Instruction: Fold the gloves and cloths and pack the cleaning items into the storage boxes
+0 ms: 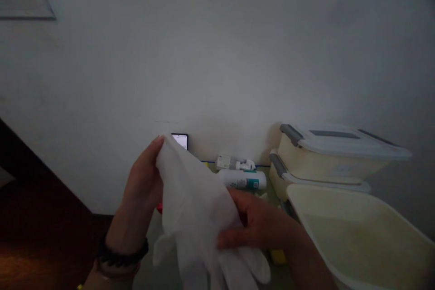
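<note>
White glove (197,208) in left hand (144,174) and right hand (263,219), near 2 lidded boxes (329,163), open tub (367,235)

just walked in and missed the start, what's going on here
A person is holding a white glove in two bare hands, fingers hanging down: the left hand grips its upper end, the right hand its side lower down. Neither hand is wearing it. Behind it, a white bottle lies on its side; an open tub sits at right.

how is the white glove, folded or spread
Spread: the white glove, between left hand and right hand, has its fingers hanging apart.
</note>
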Available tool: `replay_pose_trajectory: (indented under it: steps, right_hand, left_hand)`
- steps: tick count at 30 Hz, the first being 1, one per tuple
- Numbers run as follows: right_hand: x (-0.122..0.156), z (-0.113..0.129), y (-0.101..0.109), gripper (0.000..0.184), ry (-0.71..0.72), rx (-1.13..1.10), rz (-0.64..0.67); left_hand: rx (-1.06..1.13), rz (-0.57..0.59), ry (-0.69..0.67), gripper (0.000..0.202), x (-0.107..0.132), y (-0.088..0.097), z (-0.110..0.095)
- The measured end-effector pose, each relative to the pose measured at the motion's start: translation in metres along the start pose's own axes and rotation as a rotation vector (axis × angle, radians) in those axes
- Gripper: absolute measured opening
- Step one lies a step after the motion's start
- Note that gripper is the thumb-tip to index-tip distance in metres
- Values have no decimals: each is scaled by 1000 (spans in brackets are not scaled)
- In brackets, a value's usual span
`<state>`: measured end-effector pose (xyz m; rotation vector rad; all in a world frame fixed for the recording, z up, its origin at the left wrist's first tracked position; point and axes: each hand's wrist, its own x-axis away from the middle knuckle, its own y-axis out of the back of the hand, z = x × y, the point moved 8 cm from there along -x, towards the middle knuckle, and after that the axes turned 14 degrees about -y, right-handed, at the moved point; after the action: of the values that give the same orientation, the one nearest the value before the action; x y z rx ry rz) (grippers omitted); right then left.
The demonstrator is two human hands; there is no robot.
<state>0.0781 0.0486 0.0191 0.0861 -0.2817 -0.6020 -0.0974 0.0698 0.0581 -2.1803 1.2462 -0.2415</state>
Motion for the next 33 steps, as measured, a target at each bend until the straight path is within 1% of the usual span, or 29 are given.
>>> replay_pose_trajectory:
  steps: [2, 4, 5, 6, 9, 11, 13, 15, 17, 19, 22, 24, 25, 26, 27, 29, 31, 32, 33]
  right_hand:
    - [-1, -1, 3, 43, -26, 105, -66]
    - [1, -3, 12, 36, -76, 234, -200]
    - [3, -4, 17, 36, -93, 299, -266]
    - [5, -3, 20, 38, -98, 353, -304]
    - [9, -1, 21, 52, -60, 411, -306]
    - [10, -1, 26, 65, -54, 383, -366]
    - [11, -2, 35, 78, -63, 314, -479]
    - [10, 0, 38, 84, -34, 221, -535]
    - [10, 6, 37, 79, 45, 138, -542]
    - [11, 14, 35, 66, 132, 93, -556]
    - [15, 22, 34, 37, 184, 133, -618]
    - [18, 27, 33, 15, 205, 214, -661]
    - [19, 29, 33, 9, 220, 246, -680]
    - [20, 30, 33, 7, 237, 260, -693]
    - [20, 31, 33, 11, 250, 255, -696]
    - [19, 28, 33, 27, 248, 195, -656]
    - [16, 23, 29, 41, 219, 128, -570]
    - [15, 22, 27, 42, 206, 117, -536]
    - [14, 22, 25, 37, 196, 124, -515]
  left_hand:
    - [72, -18, 73, 31, -5, 2, 7]
    - [133, 58, 92, 35, -8, -2, 12]
    - [159, 116, 98, 35, -9, -6, 14]
    - [175, 171, 109, 34, -8, -9, 17]
    - [125, 285, 130, 24, -3, -16, 24]
    - [42, 364, 97, 13, 3, -19, 24]
    - [-52, 487, 49, 16, 12, -25, 21]
    - [-161, 618, 4, 19, 22, -32, 19]
    - [-280, 718, -32, 17, 30, -36, 17]
    - [-362, 786, -62, 15, 36, -40, 16]
    - [-418, 860, -87, 12, 41, -45, 16]
    - [-441, 871, -95, 10, 41, -46, 17]
    - [-447, 869, -88, 9, 41, -45, 17]
    - [-447, 871, -75, 8, 41, -44, 18]
    - [-443, 879, -60, 7, 41, -44, 19]
    - [-429, 904, -46, 6, 43, -45, 19]
    - [-426, 920, -36, 5, 45, -45, 19]
    - [-430, 925, -27, 6, 46, -45, 19]
    - [-435, 930, -13, 7, 47, -45, 19]
